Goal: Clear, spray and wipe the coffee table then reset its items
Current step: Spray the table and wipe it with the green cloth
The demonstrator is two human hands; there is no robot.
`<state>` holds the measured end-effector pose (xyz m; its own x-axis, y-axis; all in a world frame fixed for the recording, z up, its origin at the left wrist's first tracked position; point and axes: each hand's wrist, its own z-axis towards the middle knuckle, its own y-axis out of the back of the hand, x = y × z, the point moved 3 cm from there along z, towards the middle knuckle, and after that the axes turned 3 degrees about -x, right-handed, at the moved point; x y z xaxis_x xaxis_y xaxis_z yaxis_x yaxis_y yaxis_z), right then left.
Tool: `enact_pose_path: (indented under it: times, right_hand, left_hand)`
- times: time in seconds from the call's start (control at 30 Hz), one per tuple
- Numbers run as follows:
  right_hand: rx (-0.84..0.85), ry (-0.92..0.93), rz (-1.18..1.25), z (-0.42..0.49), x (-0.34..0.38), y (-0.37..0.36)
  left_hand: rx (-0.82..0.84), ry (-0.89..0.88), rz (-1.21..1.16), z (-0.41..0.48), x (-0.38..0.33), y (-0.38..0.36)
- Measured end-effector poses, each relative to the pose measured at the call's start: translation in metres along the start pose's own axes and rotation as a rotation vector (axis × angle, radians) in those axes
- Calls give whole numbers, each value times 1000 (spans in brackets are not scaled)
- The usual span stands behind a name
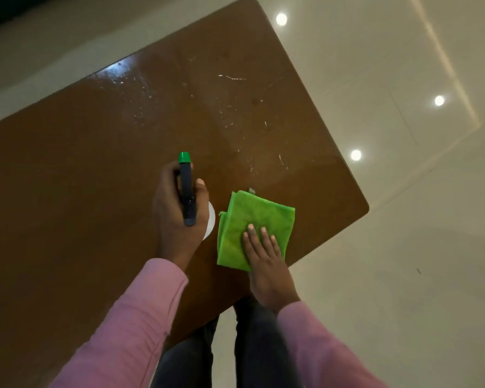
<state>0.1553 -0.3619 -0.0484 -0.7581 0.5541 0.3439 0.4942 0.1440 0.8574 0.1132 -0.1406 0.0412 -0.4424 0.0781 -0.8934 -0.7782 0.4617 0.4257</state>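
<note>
The brown coffee table (95, 177) fills most of the view, its top glossy with wet streaks and droplets toward the far side. My left hand (174, 217) grips a spray bottle (186, 191) with a dark trigger head and green nozzle, pointing away from me over the table; its white body shows just under the hand. A folded green cloth (252, 219) lies flat on the table near the front right corner. My right hand (266, 261) rests on the cloth's near edge with straight fingers.
Pale glossy floor tiles (403, 247) surround the table and mirror several ceiling lights. The table's rounded right corner (366, 208) lies just beyond the cloth. My dark trousers (258, 345) stand against the near edge.
</note>
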Motion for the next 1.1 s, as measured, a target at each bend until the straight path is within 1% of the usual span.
enact_pose_path:
  times: [0.03,0.07,0.17,0.23,0.27,0.33,0.37,0.4,0.43,0.5,0.53,0.57,0.6,0.63,0.7,0.73,0.77,0.8,0.87,0.93,1.0,1.1]
  right_hand:
    - [4,-14,20,2,-12,6]
    - [-10,-66,35,8,-32,15]
    - [-139,-318,28,43,-115,60]
    - [-146,-423,36,77,-159,90]
    - [-147,-449,52,92,-167,99]
    - [-182,-482,46,114,-157,102]
    - [-197,-465,21,115,-140,96]
    - [-192,-409,5,111,-117,88]
    - [-152,-314,6,103,-89,75]
    - [38,-91,37,79,-35,49]
    - [136,-5,52,66,-18,41]
    - [183,61,47,59,-14,39]
    - [198,93,30,57,-24,41]
    - [191,51,23,61,-44,47]
    - [137,-113,11,70,-96,65]
    - [110,-143,-14,76,-120,78]
    - [98,-109,-47,81,-139,91]
    - [106,-25,-83,90,-151,102]
    - [161,152,-123,117,-161,121]
    - [161,260,-129,169,-156,140]
    - [123,316,-120,243,-140,161]
    - [46,332,-167,374,-107,194]
  left_hand:
    - [-4,12,-1,2,0,0]
    - [-12,29,-6,3,0,0]
    - [-35,36,-23,15,-3,-1]
    - [-77,21,-27,25,-3,-4]
    - [-107,22,-32,30,-3,-6]
    - [-178,41,-35,40,-5,-11]
    - [-210,47,-36,44,-7,-13]
    - [-237,50,-38,49,-10,-18]
    - [-257,48,-39,53,-14,-23]
    - [-285,32,-27,61,-18,-33]
    - [-292,26,-26,62,-21,-36]
    - [-300,30,-32,66,-25,-40]
    - [-307,39,-38,69,-28,-42]
    - [-313,47,-39,72,-30,-44]
    - [-329,68,-36,75,-33,-49]
    - [-341,83,-43,75,-35,-51]
    - [-353,96,-52,73,-35,-53]
    - [-365,101,-63,71,-36,-54]
    - [-389,116,-68,66,-36,-59]
    - [-424,164,-60,63,-33,-62]
    - [-457,198,-57,64,-30,-62]
    - [-459,217,-55,68,-31,-63]
